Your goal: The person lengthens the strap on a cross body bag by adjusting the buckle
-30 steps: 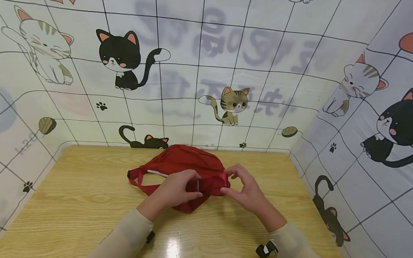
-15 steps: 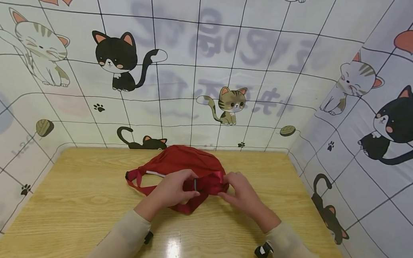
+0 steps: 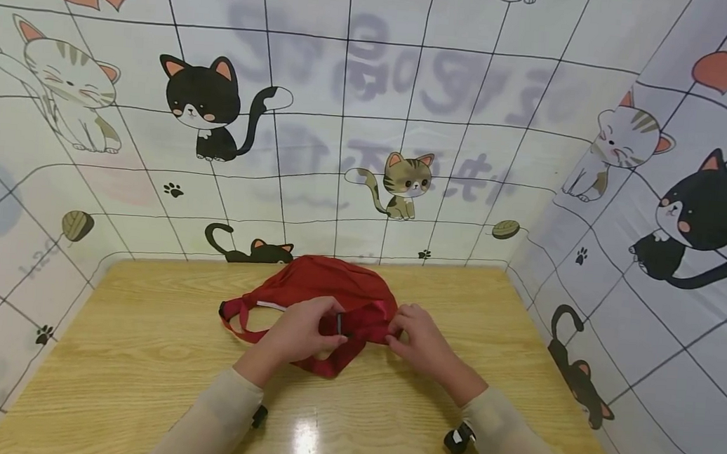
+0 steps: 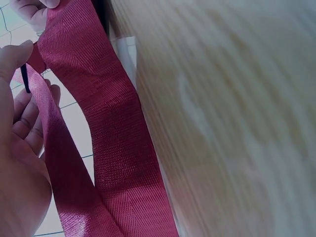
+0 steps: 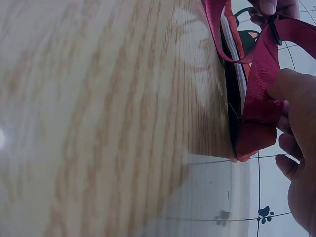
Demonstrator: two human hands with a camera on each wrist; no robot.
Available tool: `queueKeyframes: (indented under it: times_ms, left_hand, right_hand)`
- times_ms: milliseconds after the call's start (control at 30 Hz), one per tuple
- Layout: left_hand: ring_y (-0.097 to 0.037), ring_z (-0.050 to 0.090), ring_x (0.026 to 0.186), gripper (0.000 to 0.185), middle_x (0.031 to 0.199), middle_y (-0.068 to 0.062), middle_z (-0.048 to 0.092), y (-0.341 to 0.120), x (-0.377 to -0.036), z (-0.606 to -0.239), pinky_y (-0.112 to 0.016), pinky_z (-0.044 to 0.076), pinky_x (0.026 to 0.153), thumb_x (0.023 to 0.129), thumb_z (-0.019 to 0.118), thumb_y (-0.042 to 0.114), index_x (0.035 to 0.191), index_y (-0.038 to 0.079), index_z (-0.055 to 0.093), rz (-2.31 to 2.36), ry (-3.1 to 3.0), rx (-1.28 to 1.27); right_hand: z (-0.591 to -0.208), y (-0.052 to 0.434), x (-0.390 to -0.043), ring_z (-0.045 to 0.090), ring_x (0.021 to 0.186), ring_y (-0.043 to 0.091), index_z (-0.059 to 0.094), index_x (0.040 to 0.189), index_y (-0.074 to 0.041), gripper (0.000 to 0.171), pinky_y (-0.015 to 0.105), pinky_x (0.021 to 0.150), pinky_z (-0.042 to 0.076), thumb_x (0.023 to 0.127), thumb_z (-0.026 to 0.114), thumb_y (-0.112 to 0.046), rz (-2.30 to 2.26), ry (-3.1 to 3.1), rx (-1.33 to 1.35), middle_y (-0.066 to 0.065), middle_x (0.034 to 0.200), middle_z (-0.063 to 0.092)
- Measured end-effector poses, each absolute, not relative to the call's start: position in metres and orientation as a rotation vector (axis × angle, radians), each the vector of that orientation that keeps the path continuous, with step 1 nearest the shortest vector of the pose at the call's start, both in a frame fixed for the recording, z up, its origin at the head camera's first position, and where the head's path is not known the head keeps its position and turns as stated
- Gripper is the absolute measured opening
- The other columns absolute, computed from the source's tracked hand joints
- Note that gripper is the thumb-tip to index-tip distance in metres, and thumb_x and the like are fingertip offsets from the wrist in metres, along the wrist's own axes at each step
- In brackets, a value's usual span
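Note:
A red waist bag (image 3: 337,279) lies near the back of the table, its wide red strap (image 3: 368,323) raised in front of it. My left hand (image 3: 298,329) pinches the strap at a black slide buckle (image 4: 24,78), thumb on one side and fingers on the other. To its right, my right hand (image 3: 421,345) pinches the same strap between thumb and fingers, by the bag's right end. In the right wrist view the strap (image 5: 264,84) runs from the right thumb up through the slide buckle (image 5: 274,30). A strap loop with a black end (image 3: 223,309) lies at left.
The wooden table (image 3: 139,352) carries the bag close to its back edge. Behind and at both sides stands a white cloth wall (image 3: 318,146) with grid lines and printed cats. A black wrist camera (image 3: 458,439) sits under the right sleeve.
My right hand has closed its fingers on the strap, where thumb and forefinger stood wider apart before, and has shifted slightly left. My left hand keeps its pinch at the buckle.

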State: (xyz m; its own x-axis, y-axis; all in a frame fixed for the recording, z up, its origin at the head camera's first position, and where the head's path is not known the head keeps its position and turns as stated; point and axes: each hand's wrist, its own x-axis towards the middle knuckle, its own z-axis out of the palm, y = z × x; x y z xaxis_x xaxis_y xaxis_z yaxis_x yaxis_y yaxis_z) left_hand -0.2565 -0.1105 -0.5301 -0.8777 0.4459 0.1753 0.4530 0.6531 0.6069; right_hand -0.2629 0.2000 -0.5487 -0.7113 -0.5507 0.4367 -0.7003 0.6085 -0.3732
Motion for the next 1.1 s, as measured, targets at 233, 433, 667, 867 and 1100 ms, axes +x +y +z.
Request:
queueKeyframes:
  times_ms: [233, 433, 667, 867, 1100]
  left_hand:
    - [-0.007, 0.066, 0.101, 0.040, 0.109, 0.017, 0.069, -0.112, -0.255, -0.528, -0.038, 0.057, 0.093, 0.090, 0.095, 0.037, 0.121, 0.029, 0.070, -1.005, -2.857, -0.778]
    - [-0.007, 0.065, 0.099, 0.039, 0.107, 0.017, 0.069, -0.113, -0.254, -0.525, -0.037, 0.057, 0.091, 0.090, 0.095, 0.036, 0.119, 0.029, 0.070, -1.026, -2.862, -0.784]
    - [-0.008, 0.064, 0.095, 0.040, 0.103, 0.017, 0.067, -0.117, -0.254, -0.524, -0.037, 0.057, 0.087, 0.088, 0.097, 0.034, 0.118, 0.028, 0.071, -1.043, -2.862, -0.771]
    - [-0.009, 0.063, 0.094, 0.042, 0.103, 0.015, 0.068, -0.122, -0.255, -0.524, -0.036, 0.056, 0.084, 0.087, 0.098, 0.030, 0.119, 0.026, 0.070, -1.022, -2.852, -0.773]
    - [-0.008, 0.063, 0.093, 0.042, 0.103, 0.014, 0.068, -0.124, -0.255, -0.525, -0.035, 0.056, 0.082, 0.088, 0.098, 0.031, 0.118, 0.024, 0.069, -1.008, -2.854, -0.798]
  right_hand:
    - [-0.551, 0.205, -0.266, 0.054, 0.097, 0.020, 0.065, 0.084, -0.014, 0.028, 0.041, 0.085, 0.049, 0.084, 0.088, 0.001, 0.828, -2.524, 1.064, 0.000, 0.098, 0.061]
    - [-0.551, 0.211, -0.267, 0.055, 0.105, 0.022, 0.063, 0.083, -0.016, 0.028, 0.043, 0.091, 0.050, 0.085, 0.087, -0.001, 0.831, -2.589, 1.030, 0.001, 0.105, 0.062]
    - [-0.553, 0.220, -0.271, 0.055, 0.109, 0.025, 0.064, 0.082, -0.019, 0.028, 0.046, 0.094, 0.051, 0.086, 0.085, -0.001, 0.826, -2.631, 0.968, 0.001, 0.111, 0.063]
    - [-0.553, 0.228, -0.274, 0.054, 0.108, 0.023, 0.063, 0.081, -0.021, 0.031, 0.046, 0.094, 0.050, 0.087, 0.086, -0.001, 0.817, -2.666, 0.920, -0.001, 0.113, 0.061]
    - [-0.546, 0.222, -0.273, 0.057, 0.106, 0.023, 0.072, 0.088, -0.016, 0.021, 0.047, 0.095, 0.050, 0.087, 0.092, -0.009, 0.688, -2.651, 0.978, 0.000, 0.109, 0.065]
